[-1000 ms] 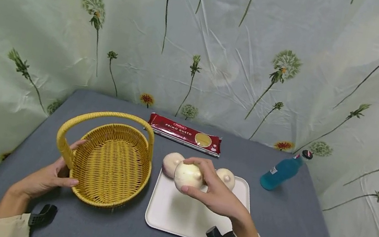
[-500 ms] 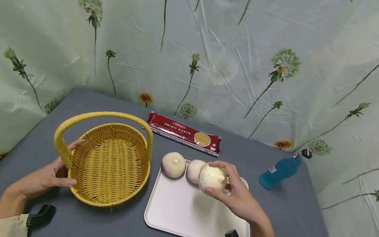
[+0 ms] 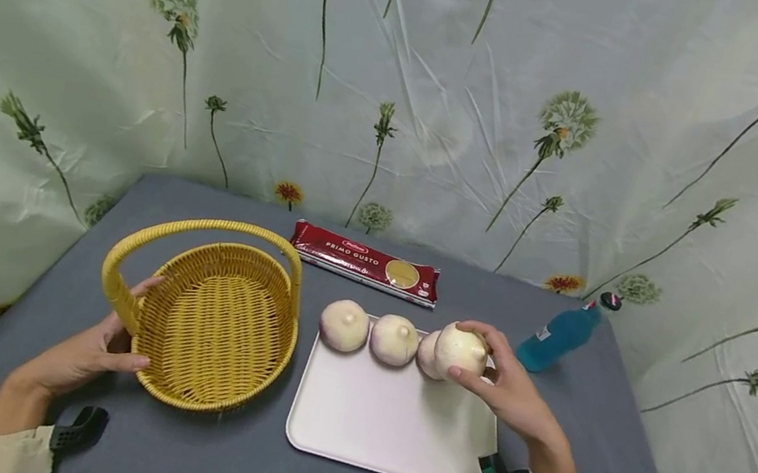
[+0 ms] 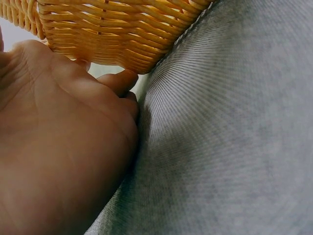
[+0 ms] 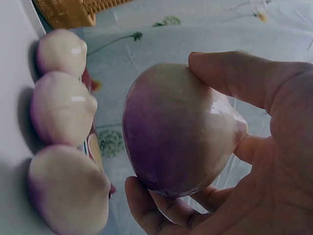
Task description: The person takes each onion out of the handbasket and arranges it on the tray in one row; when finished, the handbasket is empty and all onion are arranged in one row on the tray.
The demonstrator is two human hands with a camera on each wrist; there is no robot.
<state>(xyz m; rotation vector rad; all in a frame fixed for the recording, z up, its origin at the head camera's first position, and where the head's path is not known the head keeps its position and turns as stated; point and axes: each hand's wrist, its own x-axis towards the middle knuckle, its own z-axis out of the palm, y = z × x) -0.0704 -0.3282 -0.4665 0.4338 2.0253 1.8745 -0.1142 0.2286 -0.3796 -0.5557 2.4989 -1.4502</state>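
My right hand [image 3: 514, 394] holds a white-and-purple turnip [image 5: 176, 129] between thumb and fingers, raised over the back right part of a white tray [image 3: 390, 433]. Three more turnips line the tray's back edge: a left one [image 3: 344, 325], a middle one [image 3: 394, 341] and a right one [image 3: 429, 354], partly hidden behind the held turnip. On the left, my left hand [image 3: 83, 358] grips the side of a yellow wicker basket [image 3: 216, 339], thumb at the rim. The left wrist view shows fingers beneath the basket's woven wall [image 4: 112, 34]. Nothing lies inside the basket.
A red packet [image 3: 365, 262] lettered "Primo Gusto" lies behind the tray. To the right, a blue bottle [image 3: 559, 336] with a dark cap appears tilted. Grey cloth [image 3: 217, 462] covers the table, and a flower-print curtain [image 3: 446, 113] hangs behind it.
My right hand has carried its turnip rightward across the tray, from near the left turnip to the right end of the row, uncovering the left and middle turnips. The left hand keeps its grip.
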